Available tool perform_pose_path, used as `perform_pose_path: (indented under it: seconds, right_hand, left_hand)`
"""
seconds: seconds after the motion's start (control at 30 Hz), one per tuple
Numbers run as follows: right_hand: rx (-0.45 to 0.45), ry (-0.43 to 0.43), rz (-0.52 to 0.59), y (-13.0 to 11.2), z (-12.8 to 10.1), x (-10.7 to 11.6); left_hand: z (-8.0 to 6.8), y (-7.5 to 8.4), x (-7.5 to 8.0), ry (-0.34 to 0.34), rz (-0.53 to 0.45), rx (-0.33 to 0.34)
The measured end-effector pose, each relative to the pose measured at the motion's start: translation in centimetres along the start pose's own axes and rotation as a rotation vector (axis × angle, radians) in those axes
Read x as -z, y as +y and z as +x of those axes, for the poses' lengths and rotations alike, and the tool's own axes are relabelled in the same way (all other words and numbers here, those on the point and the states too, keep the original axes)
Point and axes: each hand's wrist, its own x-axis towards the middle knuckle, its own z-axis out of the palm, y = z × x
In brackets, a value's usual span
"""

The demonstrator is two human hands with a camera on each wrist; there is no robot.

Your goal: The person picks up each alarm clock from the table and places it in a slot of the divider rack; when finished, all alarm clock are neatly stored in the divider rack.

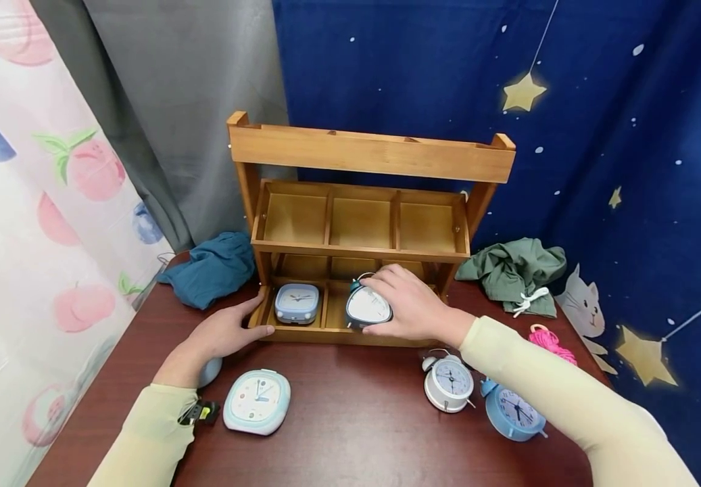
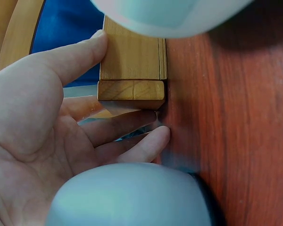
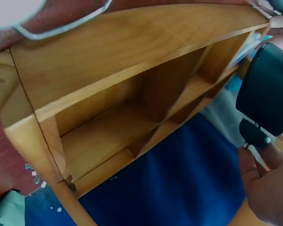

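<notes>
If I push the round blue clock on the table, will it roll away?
The round blue clock probably won't roll: it seems to stand on small feet. Its round body might tip if pushed up high. It looks light, so it would likely slide across the smooth table.

Bright, even light; blurred wrist close-ups

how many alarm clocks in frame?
5. A square blue clock sits in the wooden rack's bottom-left compartment; a dark teal clock, gripped by the right hand, is at the middle compartment. On the table: a rounded pale-blue clock, a white twin-bell clock, a blue twin-bell clock. More may be hidden.
</notes>
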Motion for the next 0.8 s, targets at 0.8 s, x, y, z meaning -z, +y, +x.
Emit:
perform_pose_path:
  seconds: [0.8]
  right_hand:
    - [0.009, -0.146, -0.013, 2.6, 3.1, -5.9]
  left_hand:
    - [0.2, -0.3, -0.1, 0.007, -0.003, -0.022]
